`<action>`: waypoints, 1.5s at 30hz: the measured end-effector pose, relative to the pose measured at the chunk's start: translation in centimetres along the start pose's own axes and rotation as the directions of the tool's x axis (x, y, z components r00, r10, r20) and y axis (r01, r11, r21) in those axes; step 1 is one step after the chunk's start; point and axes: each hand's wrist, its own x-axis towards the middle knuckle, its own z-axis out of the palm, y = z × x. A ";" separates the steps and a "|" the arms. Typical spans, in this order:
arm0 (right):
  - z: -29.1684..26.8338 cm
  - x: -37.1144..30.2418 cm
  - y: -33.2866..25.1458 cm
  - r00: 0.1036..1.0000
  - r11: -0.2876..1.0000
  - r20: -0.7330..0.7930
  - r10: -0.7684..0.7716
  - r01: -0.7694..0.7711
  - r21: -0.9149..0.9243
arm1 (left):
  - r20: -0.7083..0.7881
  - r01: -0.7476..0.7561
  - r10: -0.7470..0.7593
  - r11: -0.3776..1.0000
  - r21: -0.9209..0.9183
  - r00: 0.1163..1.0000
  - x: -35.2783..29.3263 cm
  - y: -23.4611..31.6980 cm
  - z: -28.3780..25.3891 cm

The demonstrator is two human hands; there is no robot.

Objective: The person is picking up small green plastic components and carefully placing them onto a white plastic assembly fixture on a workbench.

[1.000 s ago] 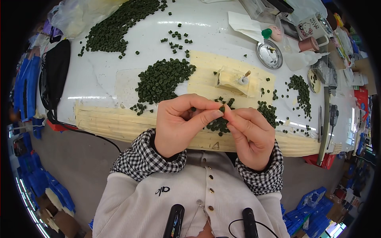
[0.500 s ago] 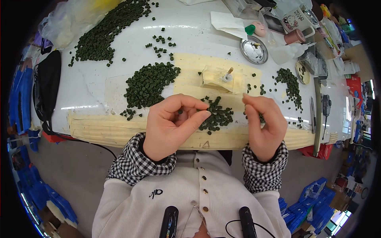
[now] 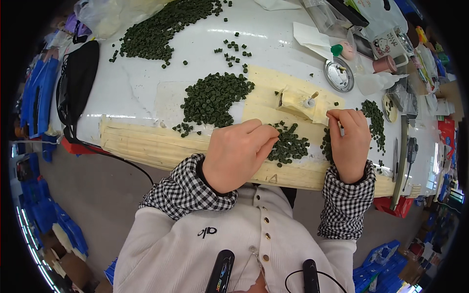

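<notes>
My left hand is closed in a pinch at the left edge of a small pile of dark green pieces. The pieces are small, round and spool-like; whatever sits between these fingertips is too small to make out. To the right, my right hand also pinches thumb to fingers, beside a block wrapped in cream tape. On that block stands a short white fitting with a thin brown stick in it. More green pieces lie partly hidden by the right hand. A larger green pile lies beyond my left hand.
The biggest heap of green pieces is at the far left beside clear plastic bags. At the right are a round metal lid, a white squeeze bottle, a pink spool and another green heap. Yellowish tape covers the front edge.
The view has shifted, so the table appears farther left and tilted before. My left hand has turned its back upward, and my right hand has come closer to the cream block.
</notes>
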 end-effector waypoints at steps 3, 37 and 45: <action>0.2 0.0 0.3 0.999 0.999 -0.030 0.041 -0.041 -0.008 | 0.007 0.029 -0.029 0.999 -0.029 1.000 0.0 0.0 -0.1; -1.6 -2.6 -5.8 0.921 0.243 0.265 0.285 -0.337 0.909 | 0.559 0.519 -0.245 -0.211 -0.828 0.792 0.5 0.1 -1.4; -0.8 -2.4 -6.1 0.912 0.000 0.342 0.225 -0.351 0.936 | 0.528 0.503 -0.186 -0.165 -0.848 0.829 0.3 -0.8 -0.7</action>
